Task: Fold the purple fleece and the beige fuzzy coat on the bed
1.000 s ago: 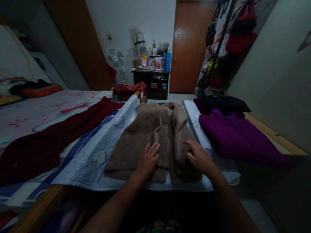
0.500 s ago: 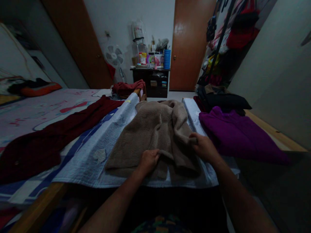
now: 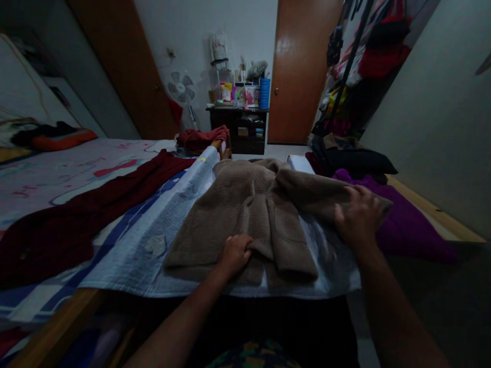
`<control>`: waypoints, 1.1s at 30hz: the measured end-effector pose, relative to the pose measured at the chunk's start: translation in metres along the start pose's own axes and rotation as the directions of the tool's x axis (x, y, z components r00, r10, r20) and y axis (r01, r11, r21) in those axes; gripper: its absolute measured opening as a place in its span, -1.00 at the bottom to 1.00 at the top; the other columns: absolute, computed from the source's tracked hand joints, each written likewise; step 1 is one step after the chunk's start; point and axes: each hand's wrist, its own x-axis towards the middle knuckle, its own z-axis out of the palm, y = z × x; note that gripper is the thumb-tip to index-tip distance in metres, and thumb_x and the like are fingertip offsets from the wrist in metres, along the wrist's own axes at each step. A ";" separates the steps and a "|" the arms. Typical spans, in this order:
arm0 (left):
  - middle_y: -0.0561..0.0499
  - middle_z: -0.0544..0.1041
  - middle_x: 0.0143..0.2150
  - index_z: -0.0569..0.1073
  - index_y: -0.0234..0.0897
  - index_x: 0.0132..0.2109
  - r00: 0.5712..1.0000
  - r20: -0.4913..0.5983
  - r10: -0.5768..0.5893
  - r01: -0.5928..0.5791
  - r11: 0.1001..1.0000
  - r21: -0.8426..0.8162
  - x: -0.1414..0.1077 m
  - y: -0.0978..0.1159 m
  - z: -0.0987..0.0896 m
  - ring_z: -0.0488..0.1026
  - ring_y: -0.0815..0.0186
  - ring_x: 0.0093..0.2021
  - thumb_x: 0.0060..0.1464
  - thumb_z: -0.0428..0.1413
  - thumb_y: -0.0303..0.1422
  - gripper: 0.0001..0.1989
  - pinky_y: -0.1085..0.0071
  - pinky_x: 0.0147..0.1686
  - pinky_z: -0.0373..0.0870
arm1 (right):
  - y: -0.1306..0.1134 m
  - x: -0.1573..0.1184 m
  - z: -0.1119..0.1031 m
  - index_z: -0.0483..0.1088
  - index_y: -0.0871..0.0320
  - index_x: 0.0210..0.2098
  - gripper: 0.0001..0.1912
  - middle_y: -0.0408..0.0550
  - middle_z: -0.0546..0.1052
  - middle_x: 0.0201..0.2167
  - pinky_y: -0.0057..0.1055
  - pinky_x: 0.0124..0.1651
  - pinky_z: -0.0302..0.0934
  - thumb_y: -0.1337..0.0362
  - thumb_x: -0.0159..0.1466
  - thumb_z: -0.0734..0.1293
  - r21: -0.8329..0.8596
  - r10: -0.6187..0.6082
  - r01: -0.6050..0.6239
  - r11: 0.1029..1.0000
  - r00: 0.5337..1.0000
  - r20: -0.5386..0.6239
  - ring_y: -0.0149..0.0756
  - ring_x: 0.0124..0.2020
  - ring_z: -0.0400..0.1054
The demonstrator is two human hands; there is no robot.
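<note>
A brown fleece jacket point(image 3: 226, 204) lies spread on a pale blue quilted cloth point(image 3: 126, 266), its bottom edge towards me. My left hand point(image 3: 235, 254) is closed on the jacket's front edge near the hem. Out to the right, a sleeve point(image 3: 318, 191) stretches over a folded purple garment point(image 3: 410, 220). My right hand point(image 3: 358, 217) lies on this sleeve near its cuff, fingers spread and palm down. Part of the purple garment is hidden under the sleeve and hand.
A dark red garment point(image 3: 115, 199) lies along the bed point(image 3: 76, 168) on the left. Dark folded clothes point(image 3: 353, 158) are stacked behind the purple garment. Farther back stand a fan point(image 3: 181, 88), a dark cabinet point(image 3: 238, 130) and a wooden door point(image 3: 299, 76).
The sleeve, earlier folded against the jacket in my right hand's grip, now extends to the right. My right hand has moved right and its fingers have spread. My left hand has stayed in place.
</note>
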 end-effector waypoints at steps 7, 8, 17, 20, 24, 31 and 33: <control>-0.03 0.53 0.01 0.48 -0.14 -0.01 0.987 0.016 0.159 -0.159 0.982 0.097 -0.010 -0.001 0.004 0.43 0.18 0.01 0.17 0.10 -0.39 -0.76 0.23 -0.05 0.25 | -0.077 -0.082 0.046 0.34 0.11 0.13 -0.54 0.08 0.22 0.28 -0.09 0.30 -0.09 0.18 0.24 0.28 0.361 -0.454 0.282 0.889 0.645 0.615 -0.04 0.30 0.03; -0.02 0.54 0.01 0.48 -0.14 -0.02 0.987 0.002 0.159 -0.158 0.983 0.095 -0.011 -0.001 0.005 0.43 0.19 0.00 0.18 0.09 -0.40 -0.77 0.23 -0.05 0.25 | -0.081 -0.088 0.050 0.30 0.11 0.19 -0.43 0.09 0.16 0.32 -0.04 0.31 -0.12 0.13 0.20 0.31 0.347 -0.437 0.267 0.899 0.592 0.677 0.02 0.33 -0.04; 0.02 0.60 -0.05 0.52 -0.16 -0.05 0.992 -0.089 0.090 -0.096 0.993 -0.075 -0.006 -0.002 0.003 0.50 0.23 -0.04 0.19 0.06 -0.44 -0.78 0.28 -0.05 0.31 | -0.074 -0.063 0.041 0.34 0.07 0.12 -0.40 0.10 0.38 0.08 -0.30 0.00 0.16 0.39 0.06 0.30 0.271 -0.353 0.247 0.930 0.408 0.842 -0.07 0.04 0.30; 0.04 0.63 -0.16 0.55 -0.17 -0.12 0.991 -0.117 0.060 -0.085 0.973 -0.214 0.001 0.001 -0.006 0.54 0.26 -0.14 0.22 0.02 -0.42 -0.79 0.36 -0.12 0.37 | -0.050 -0.040 0.032 0.38 0.09 -0.06 -0.57 -0.05 0.50 -0.15 -0.47 -0.16 0.14 0.49 0.09 0.22 0.270 -0.320 0.175 0.947 0.423 0.848 -0.28 -0.15 0.38; 0.02 0.62 -0.12 0.56 -0.19 -0.10 0.973 -0.207 0.101 -0.165 0.933 -0.319 0.007 0.010 -0.012 0.53 0.26 -0.10 0.22 0.02 -0.40 -0.77 0.37 -0.06 0.39 | -0.017 -0.027 0.023 0.39 0.13 -0.15 -0.72 0.00 0.49 -0.25 -0.41 -0.26 0.13 0.46 0.24 0.14 -0.058 -0.074 0.173 0.983 0.669 0.740 -0.24 -0.25 0.38; 0.02 0.61 -0.06 0.55 -0.17 -0.05 0.966 -0.105 0.238 -0.260 0.888 -0.379 0.007 0.026 0.006 0.51 0.26 -0.04 0.22 0.04 -0.36 -0.77 0.32 0.01 0.36 | -0.043 -0.073 0.026 0.34 0.20 0.10 -0.54 0.21 0.25 0.24 -0.03 0.22 0.01 0.39 0.20 0.23 0.103 -0.379 0.379 0.920 0.789 0.484 0.04 0.25 0.07; 0.01 0.61 -0.06 0.54 -0.17 -0.03 0.978 -0.082 0.194 -0.210 0.882 -0.423 0.008 0.029 0.007 0.51 0.27 -0.05 0.24 0.02 -0.35 -0.76 0.35 -0.01 0.38 | -0.056 -0.089 0.033 0.18 0.22 0.24 -0.37 0.18 0.16 0.31 0.00 0.31 -0.12 0.34 0.17 0.24 0.264 -0.477 0.397 0.879 0.714 0.513 -0.01 0.33 -0.04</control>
